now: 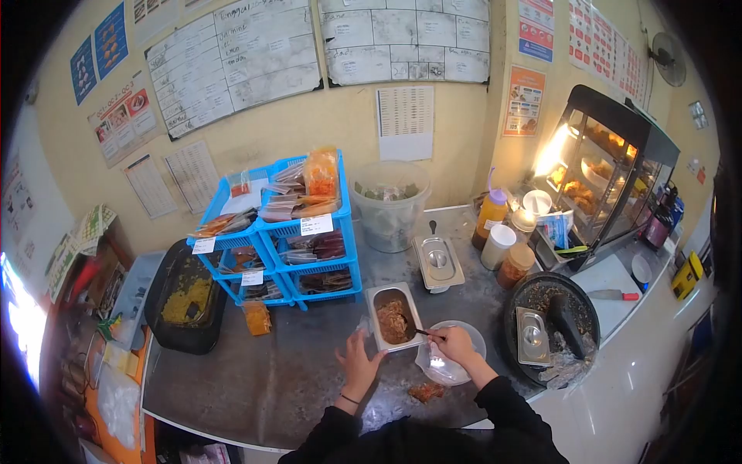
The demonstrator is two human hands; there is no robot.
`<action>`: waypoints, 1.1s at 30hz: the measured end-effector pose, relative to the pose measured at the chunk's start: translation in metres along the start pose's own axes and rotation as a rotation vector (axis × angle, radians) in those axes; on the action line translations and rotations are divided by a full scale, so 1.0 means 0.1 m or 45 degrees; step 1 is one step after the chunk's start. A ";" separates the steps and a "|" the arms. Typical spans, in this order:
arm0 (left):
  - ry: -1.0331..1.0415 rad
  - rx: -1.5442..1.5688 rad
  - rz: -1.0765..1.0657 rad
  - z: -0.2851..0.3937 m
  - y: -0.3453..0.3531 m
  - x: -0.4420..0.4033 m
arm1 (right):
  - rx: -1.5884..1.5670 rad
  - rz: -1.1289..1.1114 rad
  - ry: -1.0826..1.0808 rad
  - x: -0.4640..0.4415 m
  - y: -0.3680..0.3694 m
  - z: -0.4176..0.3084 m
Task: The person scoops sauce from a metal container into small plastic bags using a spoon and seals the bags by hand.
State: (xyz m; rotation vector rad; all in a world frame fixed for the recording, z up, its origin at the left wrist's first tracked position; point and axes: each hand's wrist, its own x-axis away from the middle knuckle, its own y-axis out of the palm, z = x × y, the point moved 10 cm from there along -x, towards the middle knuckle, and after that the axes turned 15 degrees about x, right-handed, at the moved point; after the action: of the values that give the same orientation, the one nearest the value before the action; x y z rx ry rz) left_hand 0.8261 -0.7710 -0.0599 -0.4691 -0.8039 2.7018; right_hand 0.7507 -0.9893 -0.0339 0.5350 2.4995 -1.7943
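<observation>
A rectangular steel food pan [371,308] holds a reddish-brown shredded or saucy food [393,320]. My left hand [360,365] is at its near left corner, fingers spread, with the thumb at the rim. My right hand [457,345] is closed around the dark handle of a spoon [422,332], whose far end reaches into the food; its tip is hidden. Beneath the right hand sits a round whitish plastic bowl [477,337] with clear plastic [442,368] over part of it. A reddish-brown food piece [426,392] lies on the dark counter close by.
Blue stacked baskets [280,267] hold sachets at the left back. A clear bucket [389,216], a lidded steel pan [439,263] and sauce bottles [490,216] stand behind. At right is a large black mortar [513,325]; a black tray [161,329] is at left.
</observation>
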 end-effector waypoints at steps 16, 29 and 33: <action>-0.065 0.032 0.007 -0.12 -0.03 -0.06 | 0.052 0.170 -0.057 0.10 0.04 -0.07; -0.117 0.041 -0.016 -0.12 -0.05 -0.11 | -0.125 0.119 0.025 0.10 0.04 -0.04; -0.117 0.042 -0.021 -0.17 -0.04 -0.10 | -0.101 0.087 0.073 0.14 0.08 -0.03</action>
State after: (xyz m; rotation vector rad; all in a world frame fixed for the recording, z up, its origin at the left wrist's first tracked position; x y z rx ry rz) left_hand 0.8419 -0.7634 -0.0686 -0.3311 -0.7823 2.7340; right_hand 0.7404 -0.9805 -0.0435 0.6676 2.5432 -1.6723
